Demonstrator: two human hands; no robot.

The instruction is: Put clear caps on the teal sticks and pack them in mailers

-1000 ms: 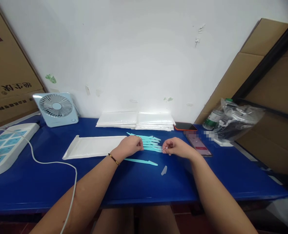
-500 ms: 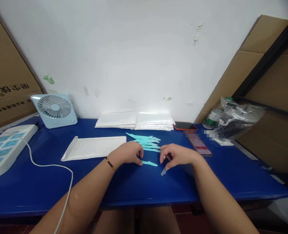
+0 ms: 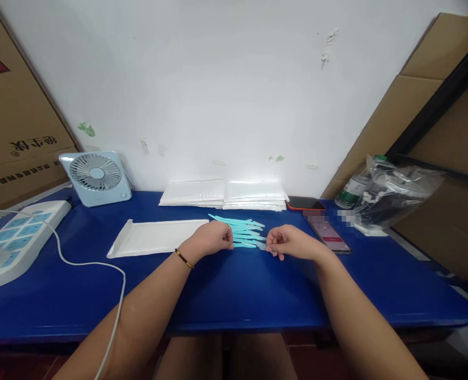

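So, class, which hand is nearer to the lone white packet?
Left. The left hand is at the right end of the packet; the right hand is farther right, beside the teal sticks.

Turquoise sticks (image 3: 242, 228), blue table (image 3: 237, 295), white packet (image 3: 158, 236)

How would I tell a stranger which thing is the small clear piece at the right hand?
On the blue table, find the turquoise sticks beside the left hand. At their right ends, pinched in the right hand, is the small clear piece. It looks colourless and see-through, unlike the turquoise sticks.
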